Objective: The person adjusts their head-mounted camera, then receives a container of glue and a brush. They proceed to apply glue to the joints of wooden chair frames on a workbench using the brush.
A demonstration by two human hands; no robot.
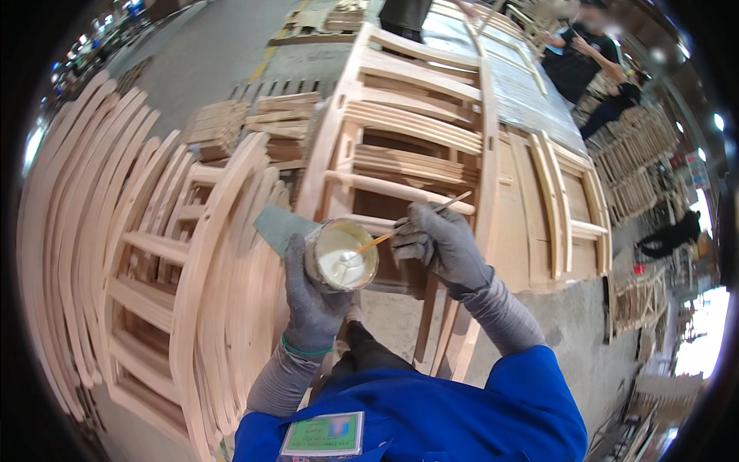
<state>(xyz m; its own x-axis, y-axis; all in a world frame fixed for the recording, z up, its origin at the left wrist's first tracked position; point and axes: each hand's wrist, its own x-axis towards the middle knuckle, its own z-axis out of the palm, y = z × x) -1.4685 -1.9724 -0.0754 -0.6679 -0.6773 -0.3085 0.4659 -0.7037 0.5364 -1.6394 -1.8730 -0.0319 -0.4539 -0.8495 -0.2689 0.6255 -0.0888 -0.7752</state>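
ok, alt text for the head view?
Gray-gloved left hand holds a round tub of white liquid; gray-gloved right hand holds a thin yellowish stick, its tip in the tub. Pale wooden ladder-shaped frames are nearby.

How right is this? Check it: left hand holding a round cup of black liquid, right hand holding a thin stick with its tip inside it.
Not quite: the liquid is white, not black, as the head view shows. The left hand holds the round cup, and the right hand the thin stick, tip inside.
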